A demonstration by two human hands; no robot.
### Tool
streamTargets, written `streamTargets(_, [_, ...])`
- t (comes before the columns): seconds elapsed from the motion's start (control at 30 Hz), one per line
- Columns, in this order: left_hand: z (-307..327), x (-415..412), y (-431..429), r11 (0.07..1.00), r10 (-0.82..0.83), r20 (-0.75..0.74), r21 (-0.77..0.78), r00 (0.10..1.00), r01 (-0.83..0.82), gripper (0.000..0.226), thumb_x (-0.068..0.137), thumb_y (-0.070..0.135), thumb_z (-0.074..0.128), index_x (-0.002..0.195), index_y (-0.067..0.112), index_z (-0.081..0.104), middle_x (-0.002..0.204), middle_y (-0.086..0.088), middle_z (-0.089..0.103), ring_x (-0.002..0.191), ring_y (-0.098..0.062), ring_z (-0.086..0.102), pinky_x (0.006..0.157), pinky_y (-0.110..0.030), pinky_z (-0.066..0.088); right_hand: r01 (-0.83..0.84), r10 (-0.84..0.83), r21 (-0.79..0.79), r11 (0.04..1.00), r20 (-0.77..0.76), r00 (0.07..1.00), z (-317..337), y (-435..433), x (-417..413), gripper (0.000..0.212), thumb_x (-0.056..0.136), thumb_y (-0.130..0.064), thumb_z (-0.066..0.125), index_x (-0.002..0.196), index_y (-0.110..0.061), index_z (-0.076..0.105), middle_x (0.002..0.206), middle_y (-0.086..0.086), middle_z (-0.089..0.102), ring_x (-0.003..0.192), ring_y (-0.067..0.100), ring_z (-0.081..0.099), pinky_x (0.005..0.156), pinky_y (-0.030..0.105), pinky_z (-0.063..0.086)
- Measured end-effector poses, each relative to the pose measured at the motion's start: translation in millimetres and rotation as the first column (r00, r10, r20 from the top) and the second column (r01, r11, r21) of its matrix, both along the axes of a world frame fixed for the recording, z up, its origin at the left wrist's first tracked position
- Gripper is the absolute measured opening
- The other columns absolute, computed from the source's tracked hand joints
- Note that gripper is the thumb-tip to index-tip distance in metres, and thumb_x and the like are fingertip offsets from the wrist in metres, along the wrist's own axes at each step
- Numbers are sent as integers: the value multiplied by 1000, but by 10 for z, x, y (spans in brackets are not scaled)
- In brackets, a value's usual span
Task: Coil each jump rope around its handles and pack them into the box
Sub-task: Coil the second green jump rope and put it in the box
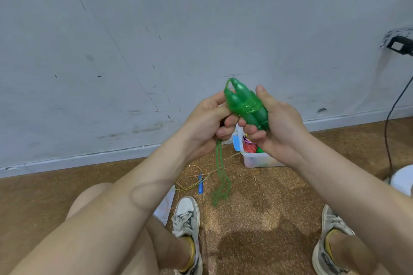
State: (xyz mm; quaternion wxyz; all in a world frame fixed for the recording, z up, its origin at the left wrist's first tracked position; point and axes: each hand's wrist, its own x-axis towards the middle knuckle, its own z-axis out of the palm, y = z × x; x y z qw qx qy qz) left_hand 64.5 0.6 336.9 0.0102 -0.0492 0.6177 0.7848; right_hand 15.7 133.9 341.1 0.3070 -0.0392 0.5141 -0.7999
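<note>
Two green jump rope handles [243, 102] lie side by side in front of me, with several turns of green rope wound around their middle. My right hand [274, 125] grips the handles from the right. My left hand [207, 123] grips the rope just left of the handles, and the loose green rope [220, 176] hangs from it in long loops toward the floor. A clear plastic box [257, 159] stands on the floor by the wall, partly hidden behind my hands, holding coiled red and green ropes.
A multicoloured rope with a blue handle [201, 185] lies loose on the brown floor left of the box. My shoes [186, 216] and knees fill the foreground. A black cable [390, 123] runs down the wall at right.
</note>
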Motion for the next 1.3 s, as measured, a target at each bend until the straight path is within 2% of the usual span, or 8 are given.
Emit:
streamTargets(0.27, [53,32,16,929,25,-58,-367,998,-45,6,80,21,62,84,17,61,66,7,55,48,-4,33,41,-14,24,131,-123,-19,991,239,963,-50,-43,-131,27,102,-38,41,105,-12,47,52,7,54,38,13,41,30,15,29])
streamTargets(0.43, [71,45,59,893,77,-141,-431,987,-131,19,96,1,48,111,-5,57,48,19,56,45,10,51,46,0,33,-65,66,18,998,-40,997,-31,-57,-90,43,99,-47,43,105,-6,57,69,8,59,54,18,51,48,24,47])
streamTargets(0.6, [112,15,-29,842,135,-89,-514,987,-162,14,98,14,51,97,6,62,63,4,56,46,3,43,48,-11,33,-235,360,326,916,-406,840,-16,16,-142,28,100,-28,47,114,-6,57,88,6,62,68,12,57,62,24,51])
streamTargets(0.7, [86,-32,-80,715,194,-48,-677,980,-175,14,92,26,61,88,15,69,65,2,66,54,-6,48,58,-26,37,-5,286,432,902,-588,756,-111,-50,-137,14,102,-20,44,103,-13,56,80,2,60,61,11,53,56,26,46])
streamTargets(0.87, [115,-14,-192,251,218,-163,-943,962,-216,13,88,29,63,80,23,72,68,13,70,60,-4,58,61,-24,43,116,88,361,925,-503,860,-111,-18,-267,18,102,-23,44,99,-11,56,87,5,55,58,12,52,54,27,44])
streamTargets(1.0, [67,26,-212,681,47,49,-733,998,4,13,93,18,60,104,18,66,83,0,73,76,-17,66,86,-38,54,-94,111,92,991,-196,974,-22,72,-310,22,101,-22,45,97,-3,55,89,10,55,55,11,48,42,17,36])
streamTargets(1.07, [59,37,-159,880,45,75,-474,996,-4,25,91,13,61,115,16,56,78,-6,69,58,-17,59,70,-36,56,-155,156,24,988,-132,979,9,88,-306,24,101,-22,45,98,0,55,87,11,56,55,11,47,41,16,34])
streamTargets(1.3, [52,-27,-55,749,148,-43,-648,988,-140,25,97,23,53,78,12,65,54,-2,52,43,-4,37,45,-16,30,-54,56,17,998,-147,988,-48,7,-269,23,101,-21,47,95,-1,56,82,10,53,54,11,48,42,18,37])
